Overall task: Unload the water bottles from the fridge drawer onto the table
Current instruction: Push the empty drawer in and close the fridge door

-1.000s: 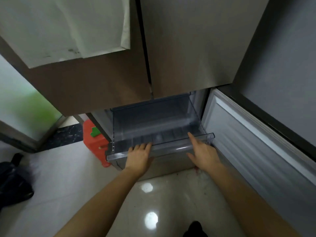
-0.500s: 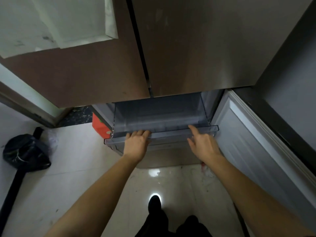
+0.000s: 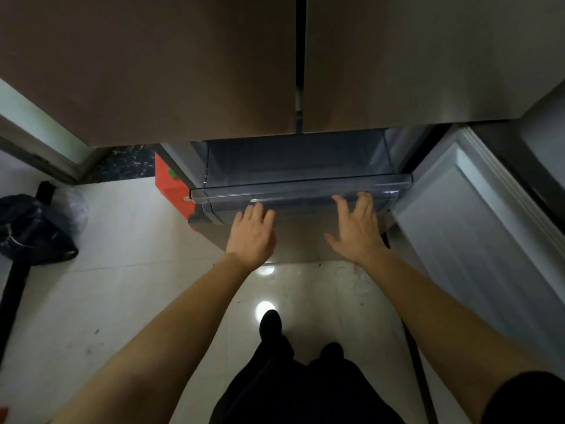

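Clear plastic fridge drawer (image 3: 301,186) sticking out; left hand (image 3: 252,237) and right hand (image 3: 356,232) flat-open on its front, gripping nothing; could jam crooked if shoved unevenly

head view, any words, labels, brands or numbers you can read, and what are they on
No text can be read in this view.
Red box: a green patch and a small white mark, too blurred to tell whether they are print.
Fridge doors: no print shows.
Drawer: no label shows.
Bag: no print shows.
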A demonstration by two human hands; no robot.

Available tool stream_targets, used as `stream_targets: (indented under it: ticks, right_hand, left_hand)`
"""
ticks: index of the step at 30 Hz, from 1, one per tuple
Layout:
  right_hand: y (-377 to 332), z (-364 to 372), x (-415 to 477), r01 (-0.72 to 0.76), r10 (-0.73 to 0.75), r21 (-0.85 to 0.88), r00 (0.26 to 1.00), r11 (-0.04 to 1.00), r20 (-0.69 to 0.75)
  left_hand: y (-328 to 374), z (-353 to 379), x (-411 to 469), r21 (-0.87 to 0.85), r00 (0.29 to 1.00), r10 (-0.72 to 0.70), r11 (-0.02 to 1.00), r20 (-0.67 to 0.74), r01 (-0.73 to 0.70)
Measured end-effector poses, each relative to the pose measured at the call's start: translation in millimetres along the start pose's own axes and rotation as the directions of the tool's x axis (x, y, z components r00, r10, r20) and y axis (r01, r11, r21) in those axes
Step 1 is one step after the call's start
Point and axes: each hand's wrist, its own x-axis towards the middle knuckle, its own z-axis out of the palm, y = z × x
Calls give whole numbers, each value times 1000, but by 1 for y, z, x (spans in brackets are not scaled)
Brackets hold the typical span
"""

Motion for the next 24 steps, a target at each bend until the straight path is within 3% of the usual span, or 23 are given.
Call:
stream_targets:
  ticks: [4, 10, 14, 24]
  right_hand:
    - [-8, 2, 15, -31, 31, 11, 999, 999, -19]
    - [-6, -4, 65, -10, 19, -89, 995, 996, 97]
    - [-7, -12, 100, -9, 15, -66, 996, 998, 88]
    - [-6, -2, 108, -16, 16, -1, 1000, 1000, -5]
  left_hand:
    - [-14, 7, 14, 77, 995, -27, 997, 95, 20]
    - [-36, -4, 62, 48, 981, -52, 998, 187, 44]
    - [-53, -8, 93, 65, 961, -67, 997, 270, 51]
    - [-49, -6, 104, 32, 958, -96, 995, 269, 91]
